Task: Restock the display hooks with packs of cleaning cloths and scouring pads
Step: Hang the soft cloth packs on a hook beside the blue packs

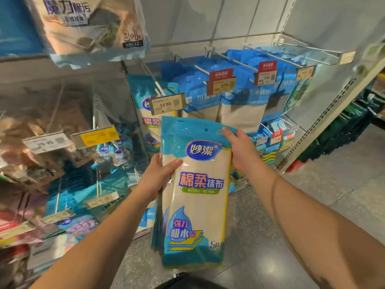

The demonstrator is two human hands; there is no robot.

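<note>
I hold a stack of cleaning cloth packs (195, 197), cream with blue tops and Chinese lettering, upright in front of the display. My left hand (160, 176) grips the stack's left edge, thumb across the front. My right hand (239, 149) holds the upper right corner by the blue header, near its hang hole. Just behind the stack, a display hook (155, 82) with a 14.90 price tag (166, 104) carries the same kind of pack (145, 117).
More hooks with blue packs (235, 94) and red price tags (223, 82) run to the right. Packs at 29.90 (46, 141) hang on the left. A large pack (89, 26) hangs overhead at upper left. Grey floor and green goods lie at right.
</note>
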